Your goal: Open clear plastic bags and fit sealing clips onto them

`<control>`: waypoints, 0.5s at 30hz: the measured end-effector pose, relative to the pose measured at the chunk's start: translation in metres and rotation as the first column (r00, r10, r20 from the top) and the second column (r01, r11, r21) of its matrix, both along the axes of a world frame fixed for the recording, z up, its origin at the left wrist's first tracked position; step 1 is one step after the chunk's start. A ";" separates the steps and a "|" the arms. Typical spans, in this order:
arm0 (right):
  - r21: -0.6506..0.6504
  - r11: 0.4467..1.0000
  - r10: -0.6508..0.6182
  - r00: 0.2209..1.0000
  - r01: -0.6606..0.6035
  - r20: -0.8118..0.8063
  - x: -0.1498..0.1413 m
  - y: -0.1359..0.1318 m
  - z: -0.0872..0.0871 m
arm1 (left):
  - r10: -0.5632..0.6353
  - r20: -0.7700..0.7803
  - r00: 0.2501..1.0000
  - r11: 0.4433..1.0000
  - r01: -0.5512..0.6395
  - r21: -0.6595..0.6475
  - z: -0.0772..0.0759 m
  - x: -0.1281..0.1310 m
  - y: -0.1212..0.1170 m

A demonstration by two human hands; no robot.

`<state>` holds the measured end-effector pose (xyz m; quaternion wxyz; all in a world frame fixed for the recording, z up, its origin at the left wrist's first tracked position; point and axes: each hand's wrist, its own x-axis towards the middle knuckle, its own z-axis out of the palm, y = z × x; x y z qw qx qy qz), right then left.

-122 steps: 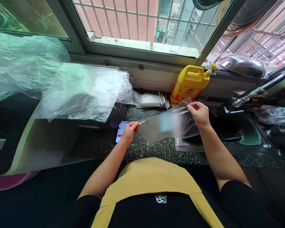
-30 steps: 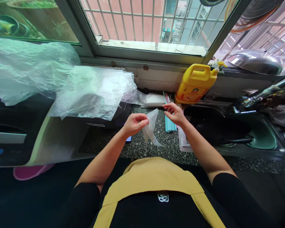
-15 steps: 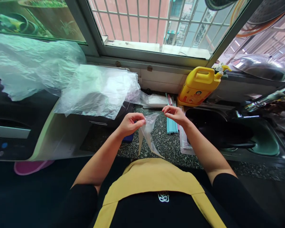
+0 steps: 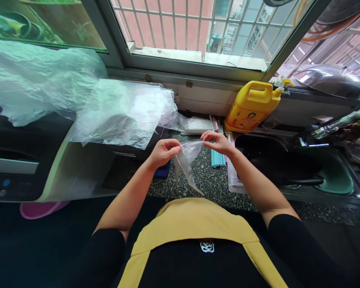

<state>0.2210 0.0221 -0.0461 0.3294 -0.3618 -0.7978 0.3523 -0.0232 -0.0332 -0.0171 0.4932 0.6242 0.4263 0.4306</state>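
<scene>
A thin, see-through plastic bag (image 4: 189, 157) hangs between my hands above the speckled counter, its upper edge stretched across and its lower end tapering into pointed, folded tails. At its upper left corner, my left hand (image 4: 165, 153) is closed in a pinch between thumb and fingers. My right hand (image 4: 216, 142) pinches the opposite upper corner with its fingertips. Just beyond and below the right hand lie several light blue strips (image 4: 218, 159) with a few pink ones. Behind the bag rests a flat white packet in clear wrapping (image 4: 196, 125).
A yellow jug with a pump (image 4: 252, 106) stands by the sink (image 4: 339, 176), where a large black pan (image 4: 288, 166) lies. Clear plastic sheeting (image 4: 123, 114) covers things at left, near a black appliance (image 4: 15, 160). A clear plastic tray (image 4: 235, 182) sits on the counter (image 4: 208, 180).
My right hand has moved left and taken hold of the bag's free corner, which it was apart from before. The bag's upper edge is now drawn between both hands.
</scene>
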 end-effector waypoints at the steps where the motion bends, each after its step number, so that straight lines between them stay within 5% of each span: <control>1: 0.013 1.000 -0.021 1.000 0.020 0.024 0.004 -0.001 -0.002 | 0.038 -0.016 0.999 0.999 -0.038 -0.003 -0.014 -0.001 0.003; 8: 0.092 0.988 -0.152 0.911 0.126 0.383 0.000 -0.011 -0.037 | 0.124 -0.384 0.915 0.986 -0.157 -0.056 -0.124 0.004 0.018; 11: 0.102 0.985 -0.173 0.872 0.142 0.457 -0.005 -0.013 -0.050 | 0.116 -0.422 0.899 0.983 -0.166 -0.084 -0.146 0.005 0.018; 15: 0.094 0.986 -0.162 0.875 0.134 0.456 -0.003 -0.014 -0.057 | 0.110 -0.431 0.896 0.979 -0.173 -0.108 -0.154 0.002 0.019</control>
